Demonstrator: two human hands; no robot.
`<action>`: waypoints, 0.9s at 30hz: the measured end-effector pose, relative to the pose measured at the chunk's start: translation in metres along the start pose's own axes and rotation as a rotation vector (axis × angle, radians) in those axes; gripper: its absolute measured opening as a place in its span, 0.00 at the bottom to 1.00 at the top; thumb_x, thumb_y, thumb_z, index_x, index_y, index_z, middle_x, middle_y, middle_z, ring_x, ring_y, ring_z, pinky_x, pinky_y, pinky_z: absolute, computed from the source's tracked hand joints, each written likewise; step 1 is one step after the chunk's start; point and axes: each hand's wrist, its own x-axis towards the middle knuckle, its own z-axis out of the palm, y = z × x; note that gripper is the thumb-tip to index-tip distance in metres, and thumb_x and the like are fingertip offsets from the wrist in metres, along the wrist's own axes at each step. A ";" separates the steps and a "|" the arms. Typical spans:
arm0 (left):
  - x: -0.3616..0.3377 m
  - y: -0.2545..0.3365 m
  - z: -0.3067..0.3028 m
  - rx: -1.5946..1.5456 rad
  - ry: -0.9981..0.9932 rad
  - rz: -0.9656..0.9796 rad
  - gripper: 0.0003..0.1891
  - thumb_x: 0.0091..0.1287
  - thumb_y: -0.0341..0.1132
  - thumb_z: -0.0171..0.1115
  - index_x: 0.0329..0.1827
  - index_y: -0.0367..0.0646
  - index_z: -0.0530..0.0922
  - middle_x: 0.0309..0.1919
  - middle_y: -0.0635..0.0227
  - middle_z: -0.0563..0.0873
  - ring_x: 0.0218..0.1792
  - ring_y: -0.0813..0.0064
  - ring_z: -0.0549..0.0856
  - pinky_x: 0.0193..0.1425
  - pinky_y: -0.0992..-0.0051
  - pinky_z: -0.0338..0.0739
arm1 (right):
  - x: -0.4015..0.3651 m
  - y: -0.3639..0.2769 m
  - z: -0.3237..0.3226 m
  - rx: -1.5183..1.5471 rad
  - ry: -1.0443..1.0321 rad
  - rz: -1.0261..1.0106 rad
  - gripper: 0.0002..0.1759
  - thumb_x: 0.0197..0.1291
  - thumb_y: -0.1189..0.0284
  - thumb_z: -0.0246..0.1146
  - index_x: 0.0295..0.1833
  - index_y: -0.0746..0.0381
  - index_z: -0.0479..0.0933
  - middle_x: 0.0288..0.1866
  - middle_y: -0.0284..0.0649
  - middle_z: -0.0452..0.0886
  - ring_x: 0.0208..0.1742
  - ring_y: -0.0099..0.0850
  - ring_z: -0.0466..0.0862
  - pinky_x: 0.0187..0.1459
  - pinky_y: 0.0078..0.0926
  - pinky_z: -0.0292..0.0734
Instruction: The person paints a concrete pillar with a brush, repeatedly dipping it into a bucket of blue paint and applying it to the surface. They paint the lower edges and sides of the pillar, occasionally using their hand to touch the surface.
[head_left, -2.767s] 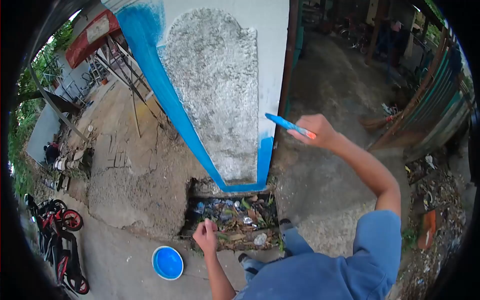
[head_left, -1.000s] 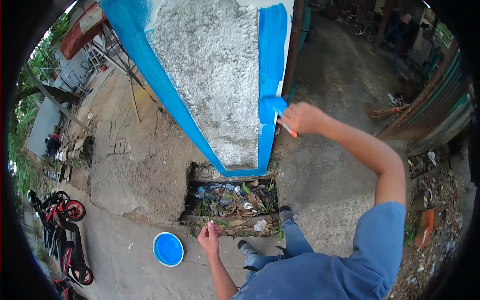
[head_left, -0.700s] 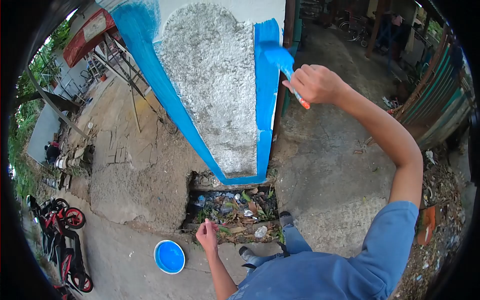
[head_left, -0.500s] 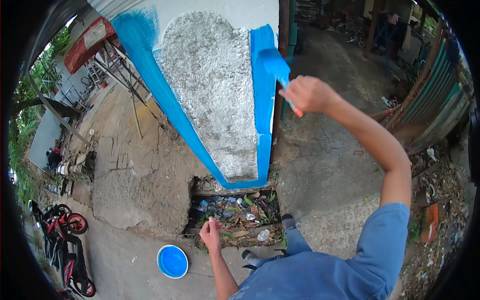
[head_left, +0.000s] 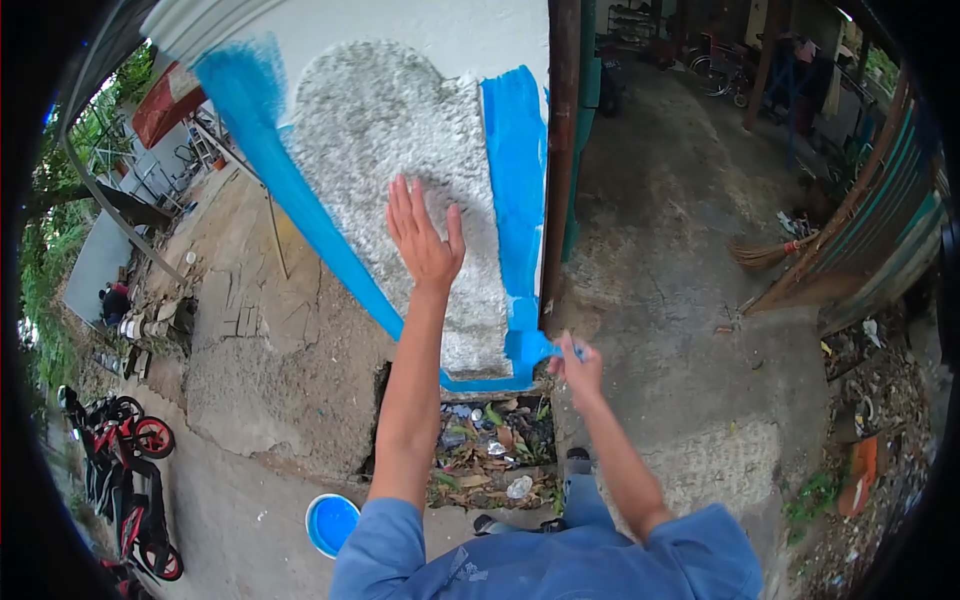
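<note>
My right hand (head_left: pixel 577 366) is closed around the handle of a paintbrush (head_left: pixel 530 345) with blue-coated bristles. The brush lies against the lower right part of a blue painted band (head_left: pixel 516 180) on the wall. Fingers stretched out, my left hand (head_left: pixel 425 235) is flat at the rough grey-white patch (head_left: pixel 380 110) in the middle of the wall. Blue also borders this patch on the left and along the bottom. A white-rimmed bucket (head_left: pixel 333 525) of blue paint stands on the ground at lower left, partly hidden by my left sleeve.
Below the wall is a sunken drain (head_left: pixel 495 445) with leaves and litter, close to my feet. Red and black motorcycles (head_left: pixel 135 485) stand far left. A broom (head_left: pixel 765 252) leans by the corrugated fence (head_left: pixel 870 240) on the right.
My right hand has brought the paintbrush down from the upper right of the wall to the lower right band. My left hand has risen from above the drain to the rough patch.
</note>
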 end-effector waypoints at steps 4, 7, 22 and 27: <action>-0.009 -0.052 0.059 0.156 -0.036 0.142 0.34 0.68 0.47 0.50 0.70 0.32 0.58 0.71 0.47 0.59 0.74 0.51 0.53 0.76 0.56 0.36 | -0.007 0.046 -0.012 0.411 -0.009 0.178 0.19 0.67 0.56 0.55 0.44 0.63 0.77 0.29 0.37 0.81 0.27 0.27 0.82 0.33 0.21 0.79; -0.005 -0.052 0.064 0.161 0.084 0.248 0.33 0.69 0.46 0.47 0.70 0.29 0.57 0.71 0.46 0.59 0.73 0.51 0.55 0.76 0.57 0.36 | -0.019 0.069 -0.010 0.591 0.036 0.187 0.21 0.69 0.55 0.52 0.47 0.63 0.76 0.33 0.41 0.82 0.32 0.30 0.83 0.33 0.21 0.76; -0.009 -0.056 0.067 0.155 0.155 0.254 0.35 0.67 0.50 0.49 0.69 0.32 0.60 0.70 0.48 0.62 0.73 0.55 0.57 0.76 0.60 0.35 | -0.003 0.078 -0.003 0.614 -0.226 0.318 0.33 0.66 0.44 0.43 0.39 0.66 0.74 0.32 0.48 0.82 0.35 0.37 0.83 0.38 0.29 0.78; -0.010 -0.060 0.067 0.167 0.152 0.247 0.36 0.67 0.52 0.49 0.70 0.34 0.59 0.71 0.52 0.61 0.74 0.57 0.56 0.76 0.61 0.35 | -0.006 0.112 0.011 0.094 -0.102 0.257 0.14 0.60 0.73 0.65 0.44 0.67 0.68 0.24 0.37 0.76 0.18 0.25 0.78 0.27 0.25 0.80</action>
